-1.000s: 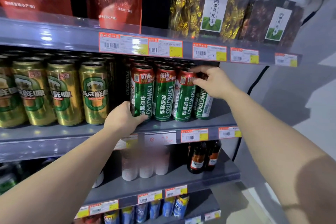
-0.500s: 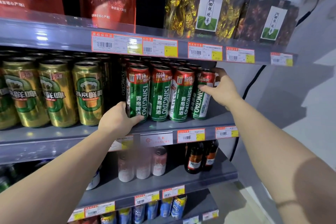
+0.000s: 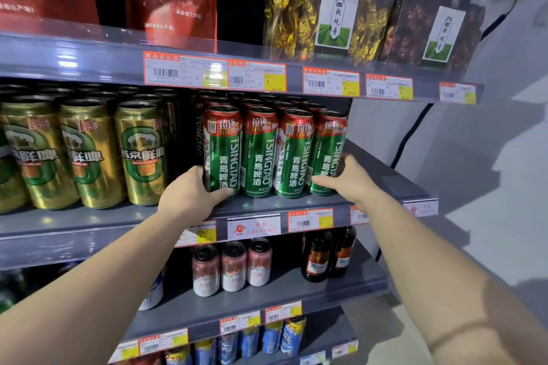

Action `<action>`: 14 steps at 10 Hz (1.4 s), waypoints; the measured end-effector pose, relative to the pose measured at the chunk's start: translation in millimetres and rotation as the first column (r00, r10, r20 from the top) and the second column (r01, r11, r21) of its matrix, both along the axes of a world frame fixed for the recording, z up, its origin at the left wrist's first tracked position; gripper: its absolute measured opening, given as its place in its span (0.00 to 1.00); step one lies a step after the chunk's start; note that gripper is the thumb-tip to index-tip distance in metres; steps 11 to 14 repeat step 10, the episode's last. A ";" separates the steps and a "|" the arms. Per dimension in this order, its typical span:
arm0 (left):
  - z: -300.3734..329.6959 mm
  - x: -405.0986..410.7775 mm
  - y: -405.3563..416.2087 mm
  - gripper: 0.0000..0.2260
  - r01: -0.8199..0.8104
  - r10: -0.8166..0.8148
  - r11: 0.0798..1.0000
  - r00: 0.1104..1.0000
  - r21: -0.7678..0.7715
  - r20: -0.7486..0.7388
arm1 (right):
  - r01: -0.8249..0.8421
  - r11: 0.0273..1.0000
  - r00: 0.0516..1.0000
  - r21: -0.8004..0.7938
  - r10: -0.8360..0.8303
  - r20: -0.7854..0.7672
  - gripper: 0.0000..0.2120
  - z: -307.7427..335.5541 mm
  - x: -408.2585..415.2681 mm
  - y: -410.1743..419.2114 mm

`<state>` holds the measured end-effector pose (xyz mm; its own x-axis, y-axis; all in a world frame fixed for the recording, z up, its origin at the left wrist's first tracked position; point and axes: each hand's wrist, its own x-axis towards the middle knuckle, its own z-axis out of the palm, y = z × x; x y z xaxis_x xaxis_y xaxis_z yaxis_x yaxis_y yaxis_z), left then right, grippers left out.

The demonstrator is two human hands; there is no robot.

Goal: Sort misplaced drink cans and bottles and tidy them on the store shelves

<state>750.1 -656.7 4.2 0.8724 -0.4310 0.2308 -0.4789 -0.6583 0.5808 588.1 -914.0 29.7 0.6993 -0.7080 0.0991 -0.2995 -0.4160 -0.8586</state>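
Observation:
Several tall green-and-red Tsingtao cans stand in a front row on the grey middle shelf point(image 3: 89, 219), with more behind. My left hand point(image 3: 189, 195) grips the base of the leftmost Tsingtao can point(image 3: 222, 154). My right hand point(image 3: 347, 178) wraps the base of the rightmost Tsingtao can point(image 3: 329, 148), thumb in front and fingers behind it. Two more Tsingtao cans point(image 3: 278, 154) stand upright between them, touching side by side.
Gold Yanjing beer cans point(image 3: 139, 154) fill the shelf's left part. Below stand pink-and-white short cans point(image 3: 234, 267) and two brown bottles point(image 3: 327, 255). Blue cans point(image 3: 281, 338) sit on the lowest shelf. Tea packets point(image 3: 332, 9) line the top shelf. A pale wall point(image 3: 474, 142) closes the right side.
My right hand has slid down from the top of the rightmost can to its base, and that can now stands upright in line. My left hand has stayed on the leftmost can.

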 end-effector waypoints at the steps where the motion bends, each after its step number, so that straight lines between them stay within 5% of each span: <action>1: 1.0 -1.4 -0.6 0.26 -0.004 0.004 1.000 1.000 0.010 -0.008 | -0.051 0.997 0.999 0.056 0.051 0.003 0.44 1.2 -1.6 2.9; 2: 2.1 -2.0 -1.2 0.25 -0.001 0.001 1.000 0.999 0.002 -0.032 | 0.068 0.998 0.998 -0.007 -0.068 -0.008 0.62 -4.8 10.5 14.2; 3: 3.0 -3.4 -2.3 0.27 -0.014 0.013 1.000 0.999 -0.024 -0.045 | 0.196 0.975 0.978 -0.105 -0.202 -0.047 0.63 -12.6 16.2 21.5; 7: 4.6 -11.5 -1.0 0.27 -0.033 0.033 0.999 0.999 -0.005 -0.008 | 0.257 0.942 0.963 -0.216 -0.269 -0.028 0.48 -20.3 11.9 31.0; 10: 5.5 -40.0 28.8 0.32 0.030 -0.023 0.973 0.999 -0.227 0.034 | 0.373 0.884 0.921 -0.283 -0.389 -0.001 0.48 -31.9 0.3 69.9; 14: 5.5 -40.0 28.8 0.32 0.030 -0.023 0.973 0.999 -0.227 0.034 | 0.373 0.884 0.921 -0.283 -0.389 -0.001 0.48 -31.9 0.3 69.9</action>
